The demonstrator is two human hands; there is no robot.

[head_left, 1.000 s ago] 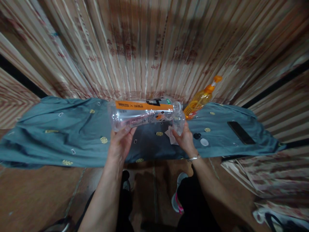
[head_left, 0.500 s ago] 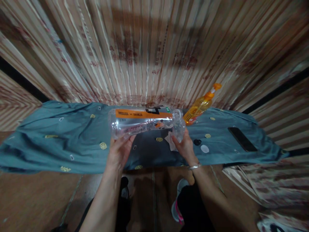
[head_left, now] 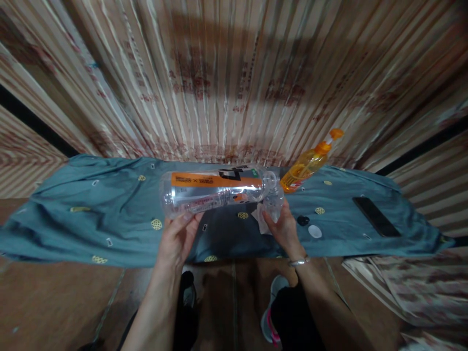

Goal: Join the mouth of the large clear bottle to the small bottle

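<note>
A large clear plastic bottle (head_left: 215, 187) with an orange and silver label lies sideways above the cloth, its neck pointing right. My left hand (head_left: 178, 236) grips it from below near its base, thumb along the near side. In my right hand (head_left: 284, 228) is a small clear plastic container (head_left: 273, 199), held up against the big bottle's mouth. Whether it is a small bottle or a cup I cannot tell, nor can I make out any liquid passing between them. Just beyond my right hand stands an orange pump bottle (head_left: 305, 166).
A blue-green patterned cloth (head_left: 120, 209) covers the narrow table. A white tissue (head_left: 261, 219) lies beside my right hand. Further right are a small black item (head_left: 303, 221), a white disc (head_left: 315, 231) and a black phone (head_left: 376, 216). A striped curtain (head_left: 226, 78) hangs behind the table.
The view has shifted slightly, so things on the right appear farther right. The big bottle's base end sits a little lower and farther left. Both holds are unchanged.
</note>
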